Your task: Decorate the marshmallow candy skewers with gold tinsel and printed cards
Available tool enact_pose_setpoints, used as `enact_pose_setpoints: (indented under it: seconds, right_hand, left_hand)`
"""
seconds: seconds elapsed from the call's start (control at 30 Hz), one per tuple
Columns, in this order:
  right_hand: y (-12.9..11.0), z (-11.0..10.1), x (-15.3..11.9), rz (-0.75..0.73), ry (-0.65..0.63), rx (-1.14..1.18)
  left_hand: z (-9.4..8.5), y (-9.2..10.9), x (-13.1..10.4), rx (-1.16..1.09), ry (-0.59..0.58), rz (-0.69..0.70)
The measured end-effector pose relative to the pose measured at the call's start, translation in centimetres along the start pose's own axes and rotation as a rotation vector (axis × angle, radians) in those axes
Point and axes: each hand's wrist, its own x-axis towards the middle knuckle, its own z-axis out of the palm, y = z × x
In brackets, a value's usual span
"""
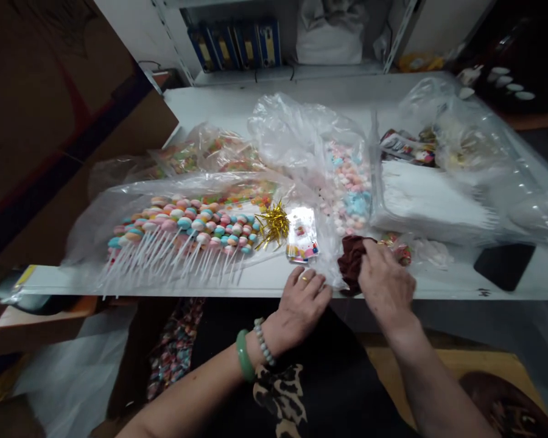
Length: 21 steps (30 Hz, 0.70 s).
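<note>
My right hand (387,281) is closed on a crumpled dark brown cloth (351,261) at the front of the white table. My left hand (304,301) rests on the table's front edge, holding nothing, fingers slightly bent and apart. Just beyond it lies a small stack of printed clear packets (302,234). A bundle of gold twist ties (274,225) sits left of the packets. Further left, many candy skewers (182,225) on white sticks lie on plastic, sticks pointing toward me. Behind the cloth, a clear bag holds pink, white and blue candies (351,182).
White paper sleeves or bags (429,194) fill a clear container at right, with wrapped items behind. A black flat object (505,266) lies near the front right. A large cardboard box (50,109) stands at left. Blue binders (235,45) line the shelf behind the white table (219,97).
</note>
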Motion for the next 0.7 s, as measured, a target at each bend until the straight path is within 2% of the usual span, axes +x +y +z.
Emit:
enact_pose_setpoints:
  seconds: [0.07, 0.13, 0.2, 0.3, 0.37, 0.5, 0.6, 0.63, 0.67, 0.7]
  right_hand:
    - [-3.2, 0.6, 1.3, -0.107, -0.010, 0.107]
    - [-6.0, 2.3, 2.8, -0.177, -0.086, 0.152]
    - [-7.6, 4.2, 4.1, -0.115, -0.143, 0.195]
    - [-7.6, 6.1, 5.1, 0.031, -0.184, 0.304]
    - [-6.6, 6.6, 5.3, 0.082, -0.153, 0.340]
    - [-4.6, 5.9, 5.0, 0.043, 0.056, 0.443]
    - [-4.7, 4.8, 4.0, 0.028, 0.248, 0.647]
    - [-5.2, 4.4, 3.4, 0.028, 0.250, 0.753]
    - [-6.0, 4.0, 2.7, 0.021, 0.197, 0.879]
    - [-7.1, 3.7, 1.9, 0.022, 0.072, 1.018]
  left_hand:
    - [-0.3, -0.7, -1.5, -0.016, 0.042, -0.110]
    - [-0.6, -1.4, -2.7, -0.053, 0.051, -0.249]
    - [-1.1, -2.1, -3.7, -0.164, 0.084, -0.429]
    - [-1.8, -3.3, -5.0, -0.506, 0.169, -0.710]
    - [-1.8, -4.0, -5.5, -0.752, 0.202, -0.835]
    - [-1.3, -4.8, -5.6, -1.101, 0.107, -0.991]
    - [-1.2, -5.0, -4.7, -1.328, 0.070, -1.109]
    - [-1.3, -5.0, -4.3, -1.401, 0.099, -1.138]
    - [-1.5, -5.1, -3.9, -1.476, 0.132, -1.150]
    - [-1.8, -5.2, -3.6, -1.552, 0.162, -1.145]
